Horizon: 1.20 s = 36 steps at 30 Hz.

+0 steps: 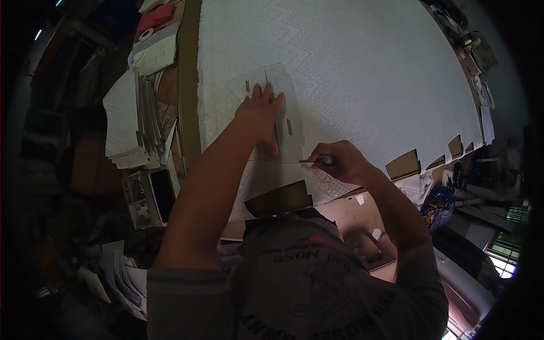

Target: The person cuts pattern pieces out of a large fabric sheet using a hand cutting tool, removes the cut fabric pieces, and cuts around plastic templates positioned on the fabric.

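A see-through template (294, 102) with narrow slots lies flat on white patterned sheet material (362, 73). My left hand (262, 116) rests on this template with its fingers spread, pressing it down and holding nothing. Close to the template's lower right corner, my right hand (347, 163) is closed around a small awl-like tool (327, 160). Its rounded end is blue-grey, and its thin tip points left and touches or nearly touches the sheet by the template's edge. Fingers hide most of the handle, so its exact kind is unclear.
A cut-out gap (280, 199) shows brown board near my body, and several similar gaps (403, 165) line the right edge. Papers (156, 54), a roll of tape (146, 34) and a dark phone-like slab (162, 195) lie to the left. Clutter (442, 198) stands at right.
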Available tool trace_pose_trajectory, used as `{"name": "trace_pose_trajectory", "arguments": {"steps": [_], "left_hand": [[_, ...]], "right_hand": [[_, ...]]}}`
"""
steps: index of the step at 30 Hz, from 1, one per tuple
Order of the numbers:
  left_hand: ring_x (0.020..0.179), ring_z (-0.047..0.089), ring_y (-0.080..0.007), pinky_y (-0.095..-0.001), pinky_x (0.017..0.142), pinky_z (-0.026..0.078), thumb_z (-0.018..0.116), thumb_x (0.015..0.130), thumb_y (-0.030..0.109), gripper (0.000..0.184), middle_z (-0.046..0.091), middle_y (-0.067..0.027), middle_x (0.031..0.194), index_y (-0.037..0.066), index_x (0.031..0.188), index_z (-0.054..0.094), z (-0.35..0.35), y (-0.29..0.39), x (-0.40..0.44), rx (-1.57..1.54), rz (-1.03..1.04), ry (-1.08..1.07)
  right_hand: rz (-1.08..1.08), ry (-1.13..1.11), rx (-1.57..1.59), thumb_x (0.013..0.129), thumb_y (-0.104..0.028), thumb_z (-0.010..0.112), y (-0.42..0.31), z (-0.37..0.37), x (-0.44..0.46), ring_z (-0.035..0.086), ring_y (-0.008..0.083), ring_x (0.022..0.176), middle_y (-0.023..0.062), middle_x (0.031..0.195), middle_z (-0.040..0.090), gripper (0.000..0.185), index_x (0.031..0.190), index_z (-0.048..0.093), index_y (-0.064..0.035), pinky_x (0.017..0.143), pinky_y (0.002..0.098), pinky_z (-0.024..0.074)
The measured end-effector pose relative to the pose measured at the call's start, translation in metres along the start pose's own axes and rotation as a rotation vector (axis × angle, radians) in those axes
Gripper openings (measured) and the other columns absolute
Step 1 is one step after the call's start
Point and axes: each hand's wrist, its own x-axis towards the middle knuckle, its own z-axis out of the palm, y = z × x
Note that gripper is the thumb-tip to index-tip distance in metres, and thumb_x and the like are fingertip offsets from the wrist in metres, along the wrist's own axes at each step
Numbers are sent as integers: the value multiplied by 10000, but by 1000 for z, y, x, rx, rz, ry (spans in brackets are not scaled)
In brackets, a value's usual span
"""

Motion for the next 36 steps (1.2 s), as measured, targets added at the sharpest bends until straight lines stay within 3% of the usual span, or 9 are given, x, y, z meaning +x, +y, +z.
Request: {"name": "trace_pose_trajectory", "arguments": {"steps": [17, 25, 27, 30, 32, 36], "left_hand": [[1601, 124, -450, -510, 1265, 306, 1014, 453, 512, 1513, 118, -237, 1735, 145, 1672, 197, 0, 0, 0, -17, 17, 1], [1596, 133, -461, -521, 1257, 320, 1021, 450, 497, 1508, 108, -245, 1732, 141, 1668, 205, -3, 2, 1, -14, 2, -30], [1594, 132, -466, -528, 1254, 321, 1021, 464, 493, 1489, 108, -248, 1730, 148, 1665, 212, 4, -1, 9, 11, 6, -5], [1596, 124, -464, -532, 1251, 325, 1020, 483, 487, 1469, 112, -245, 1730, 154, 1664, 212, 1, 1, 7, 0, -1, -8], [1598, 119, -462, -530, 1253, 322, 1020, 481, 489, 1473, 109, -244, 1731, 154, 1665, 210, -5, 1, 4, 2, 3, -15], [1599, 114, -459, -523, 1262, 305, 1024, 464, 494, 1497, 101, -242, 1734, 157, 1669, 201, -6, 2, 1, -16, 13, -29]], "right_hand": [[-13, -46, -189, 909, -115, 796, 3, 5, 5, 755, 312, 839, 106, 899, 764, 149, 1026, 710, -84, 720, 385, 573], [-131, 139, 70, 887, -120, 811, 15, 55, 16, 741, 295, 823, 102, 903, 750, 150, 1002, 720, -88, 725, 390, 573], [-158, 162, 86, 870, -83, 781, 2, 86, 43, 737, 328, 880, 104, 948, 754, 166, 1020, 712, -92, 778, 428, 574], [-211, 303, 114, 860, -79, 767, -20, 137, 86, 731, 341, 876, 110, 965, 751, 190, 1043, 721, -100, 781, 438, 571], [-364, 577, -101, 850, -78, 759, -41, 139, 99, 725, 352, 889, 129, 983, 744, 218, 1064, 726, -106, 783, 444, 570], [-247, 400, 215, 872, -101, 789, -24, 132, 50, 713, 364, 845, 129, 948, 734, 213, 1078, 741, -83, 755, 426, 573]]}}
